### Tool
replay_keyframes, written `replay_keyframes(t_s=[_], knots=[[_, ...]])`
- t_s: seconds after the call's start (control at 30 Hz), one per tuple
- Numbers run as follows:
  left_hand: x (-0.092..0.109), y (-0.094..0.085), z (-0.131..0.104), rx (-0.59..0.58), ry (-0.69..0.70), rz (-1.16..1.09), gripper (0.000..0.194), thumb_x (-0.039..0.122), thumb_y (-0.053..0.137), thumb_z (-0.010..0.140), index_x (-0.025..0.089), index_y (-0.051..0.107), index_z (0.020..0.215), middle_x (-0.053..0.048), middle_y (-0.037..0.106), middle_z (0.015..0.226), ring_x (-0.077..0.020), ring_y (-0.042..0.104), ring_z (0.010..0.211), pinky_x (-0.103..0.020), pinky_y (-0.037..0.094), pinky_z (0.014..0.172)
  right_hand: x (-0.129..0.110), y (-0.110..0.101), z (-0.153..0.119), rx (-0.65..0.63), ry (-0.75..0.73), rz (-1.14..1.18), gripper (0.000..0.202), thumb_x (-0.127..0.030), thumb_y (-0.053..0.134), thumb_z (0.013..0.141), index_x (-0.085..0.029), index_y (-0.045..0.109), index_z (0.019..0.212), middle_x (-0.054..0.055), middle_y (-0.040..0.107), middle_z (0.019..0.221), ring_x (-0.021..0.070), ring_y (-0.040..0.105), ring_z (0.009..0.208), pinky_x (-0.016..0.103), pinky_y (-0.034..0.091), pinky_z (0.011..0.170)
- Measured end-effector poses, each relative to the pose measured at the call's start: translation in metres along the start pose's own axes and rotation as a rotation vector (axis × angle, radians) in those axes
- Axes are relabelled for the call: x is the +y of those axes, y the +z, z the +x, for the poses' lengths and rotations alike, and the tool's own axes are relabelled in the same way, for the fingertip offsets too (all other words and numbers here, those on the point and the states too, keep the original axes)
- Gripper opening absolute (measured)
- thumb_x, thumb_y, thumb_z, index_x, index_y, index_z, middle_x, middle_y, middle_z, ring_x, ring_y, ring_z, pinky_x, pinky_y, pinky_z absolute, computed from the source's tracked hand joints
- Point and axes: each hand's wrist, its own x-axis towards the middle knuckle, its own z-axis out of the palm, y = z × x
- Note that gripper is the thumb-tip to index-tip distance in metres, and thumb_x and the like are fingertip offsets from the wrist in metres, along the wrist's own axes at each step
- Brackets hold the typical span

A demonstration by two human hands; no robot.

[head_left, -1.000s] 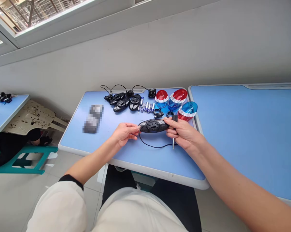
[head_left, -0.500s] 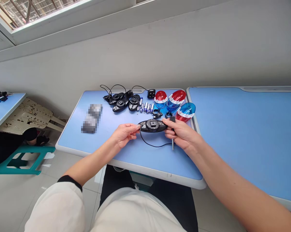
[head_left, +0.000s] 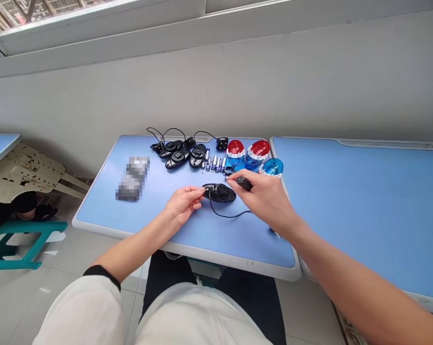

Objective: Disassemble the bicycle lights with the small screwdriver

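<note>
My left hand (head_left: 185,203) pinches the left end of a black oval device (head_left: 222,193) low over the blue table. A thin black cable (head_left: 228,216) loops from the device toward the right, passing behind my right hand (head_left: 268,195). That hand is closed around a screwdriver with a black handle (head_left: 244,183), above and right of the device; its tip is hard to make out. Just beyond the fingertips a black ring clamp (head_left: 229,170) is partly hidden.
Behind lie more black devices (head_left: 178,157), several batteries (head_left: 215,163), a button pad (head_left: 222,143) and red-and-blue shells (head_left: 257,153). A blurred item (head_left: 133,178) lies left. A second blue table (head_left: 367,206) adjoins; a teal stool (head_left: 32,242) stands left.
My right hand has let go of the device's right end and turned the screwdriver, moving up and left. The device sits slightly lower. The view has shifted a little.
</note>
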Motion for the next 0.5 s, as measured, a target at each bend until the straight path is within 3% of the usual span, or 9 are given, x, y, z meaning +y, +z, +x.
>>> replay_keyframes(t_s=[0.07,0.17,0.3,0.5], knots=[[-0.001,0.0,0.0,-0.011,0.012,-0.007,0.025,0.015,0.081,0.057,0.011,0.057,0.061,0.001,0.054,0.057,-0.0054,0.048,0.054,-0.018,0.025,0.044,-0.012,0.006,0.008,-0.156,-0.099,-0.149,0.01,-0.021,0.054,0.083,-0.021,0.063,0.079,0.004,0.067,0.077,0.0172,0.058,0.07,0.027,0.035,0.06],[-0.004,0.0,0.0,-0.023,0.028,-0.022,0.024,0.015,0.081,0.056,0.011,0.058,0.06,0.001,0.054,0.056,-0.006,0.048,0.053,-0.018,0.024,0.044,-0.025,0.018,0.019,-0.349,-0.122,-0.455,0.013,-0.023,0.053,0.085,-0.02,0.065,0.082,0.007,0.069,0.087,0.0197,0.06,0.076,0.028,0.027,0.054],[-0.005,0.002,-0.001,-0.009,0.035,-0.02,0.018,0.011,0.076,0.058,0.011,0.057,0.059,0.0,0.054,0.053,-0.0053,0.045,0.049,-0.019,0.023,0.044,-0.036,0.025,0.026,-0.461,-0.124,-0.7,0.019,-0.023,0.047,0.088,-0.017,0.065,0.084,0.01,0.068,0.091,0.0224,0.063,0.077,0.03,0.019,0.05],[-0.005,0.004,-0.001,0.016,0.04,-0.001,0.015,0.008,0.071,0.061,0.011,0.057,0.058,0.0,0.053,0.05,-0.0052,0.042,0.045,-0.019,0.021,0.043,-0.046,0.022,0.028,-0.562,-0.184,-0.794,0.018,-0.016,0.047,0.086,-0.015,0.065,0.083,0.014,0.069,0.088,0.026,0.065,0.078,0.03,0.021,0.051]])
